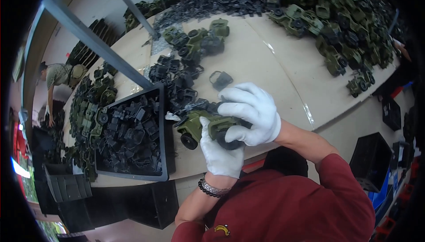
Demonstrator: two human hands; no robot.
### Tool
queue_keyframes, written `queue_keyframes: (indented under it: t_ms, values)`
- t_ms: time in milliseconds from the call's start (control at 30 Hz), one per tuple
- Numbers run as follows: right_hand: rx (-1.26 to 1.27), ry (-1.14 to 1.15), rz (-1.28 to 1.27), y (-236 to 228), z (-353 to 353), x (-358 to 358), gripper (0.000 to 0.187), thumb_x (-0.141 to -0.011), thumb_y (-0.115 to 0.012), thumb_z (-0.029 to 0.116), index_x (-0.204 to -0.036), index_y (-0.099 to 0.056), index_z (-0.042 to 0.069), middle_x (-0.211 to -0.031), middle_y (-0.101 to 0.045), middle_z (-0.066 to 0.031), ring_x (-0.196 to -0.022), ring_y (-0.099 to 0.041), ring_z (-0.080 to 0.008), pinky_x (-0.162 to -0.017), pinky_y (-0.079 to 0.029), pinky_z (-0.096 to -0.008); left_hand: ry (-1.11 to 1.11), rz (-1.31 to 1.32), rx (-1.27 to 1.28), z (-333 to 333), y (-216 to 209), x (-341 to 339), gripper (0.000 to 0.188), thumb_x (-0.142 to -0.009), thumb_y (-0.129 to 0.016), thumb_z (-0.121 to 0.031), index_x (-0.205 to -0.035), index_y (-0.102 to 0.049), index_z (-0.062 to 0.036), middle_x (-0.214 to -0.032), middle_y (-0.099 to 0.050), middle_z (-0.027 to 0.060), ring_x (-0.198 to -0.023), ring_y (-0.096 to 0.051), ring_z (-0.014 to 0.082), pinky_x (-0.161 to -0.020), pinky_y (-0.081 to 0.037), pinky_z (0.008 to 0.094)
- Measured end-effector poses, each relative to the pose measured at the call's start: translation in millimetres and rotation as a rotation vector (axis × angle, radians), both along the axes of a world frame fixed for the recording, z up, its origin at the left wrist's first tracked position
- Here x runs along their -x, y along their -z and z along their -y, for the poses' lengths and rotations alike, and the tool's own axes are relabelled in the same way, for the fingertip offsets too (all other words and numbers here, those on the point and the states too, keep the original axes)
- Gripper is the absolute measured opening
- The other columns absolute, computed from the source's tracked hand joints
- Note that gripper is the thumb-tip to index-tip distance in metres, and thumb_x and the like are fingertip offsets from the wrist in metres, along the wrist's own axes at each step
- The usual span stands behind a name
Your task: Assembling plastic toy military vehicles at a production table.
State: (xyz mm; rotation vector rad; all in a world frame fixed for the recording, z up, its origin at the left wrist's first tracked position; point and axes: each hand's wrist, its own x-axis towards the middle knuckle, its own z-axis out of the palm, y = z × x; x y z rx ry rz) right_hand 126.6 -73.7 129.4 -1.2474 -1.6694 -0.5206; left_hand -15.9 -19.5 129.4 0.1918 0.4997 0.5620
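An olive-green toy jeep [193, 124] with black wheels is held at the near edge of the table, between my two white-gloved hands. My left hand [218, 153] grips its side from below, the thumb lying along the body. Over the jeep's other end curls my right hand [252, 111], its thumb and fingers closing round that end and hiding most of it. Just beyond the right hand lies a single black plastic part [221, 80]. A loose heap of similar black parts [175, 82] spreads to the left of the jeep.
A black bin [164, 153] full of black parts stands at the left, beside a metal post [95, 42]. Green jeeps [336, 25] pile up at the far right, with a smaller group [195, 40] ahead. Another person [62, 76] bends over at the far left.
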Motion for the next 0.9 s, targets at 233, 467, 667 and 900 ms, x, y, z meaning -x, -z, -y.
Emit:
queue_keyframes:
  t_ms: [233,467,667,900]
  values:
    - [0.355,-0.160,-0.603,-11.1,-44.6,-59.9,0.089,-0.067,-0.066,0.033,-0.148,-0.040,0.010,-0.146,-0.046,-0.0130,-0.121,-0.054,-0.0279,-0.094,-0.047,-0.0389,-0.093,-0.269,-0.345,-98.6,-32.1,32.4,0.051,-0.098,-0.048,-0.057,-0.122,-0.056,-0.0124,-0.116,-0.061,0.0105,-0.112,-0.059,0.0271,-0.097,-0.050,0.0508]
    - [0.580,0.540,-0.222,71.3,-194.5,-195.3,0.077,-0.082,-0.066,0.060,-0.145,-0.046,0.021,-0.145,-0.045,-0.0227,-0.126,-0.051,-0.0420,-0.105,-0.043,-0.0471,-0.765,-0.184,-0.856,-343.4,-152.4,150.4,0.071,-0.096,-0.052,-0.058,-0.145,-0.035,-0.0104,-0.144,-0.043,0.0169,-0.133,-0.041,0.0357,-0.117,-0.027,0.0547]
    - [0.652,0.708,-0.255,72.0,-215.6,-180.4,0.034,-0.086,-0.069,0.032,-0.115,-0.061,0.015,-0.119,-0.054,-0.0186,-0.102,-0.060,-0.0406,-0.087,-0.052,-0.0501,-0.622,-0.468,-1.071,-264.4,-104.5,119.1,0.057,-0.097,-0.061,-0.036,-0.135,-0.048,0.0040,-0.136,-0.051,0.0219,-0.126,-0.050,0.0350,-0.110,-0.039,0.0479]
    - [0.302,0.632,-0.436,89.6,-144.2,-221.4,0.020,-0.085,-0.068,0.025,-0.091,-0.062,0.006,-0.096,-0.062,-0.0177,-0.093,-0.063,-0.0370,-0.079,-0.051,-0.0464,-0.050,-0.554,-1.374,-83.3,-21.7,57.2,0.047,-0.081,-0.076,-0.004,-0.125,-0.058,0.0011,-0.119,-0.064,0.0136,-0.106,-0.064,0.0207,-0.094,-0.051,0.0321]
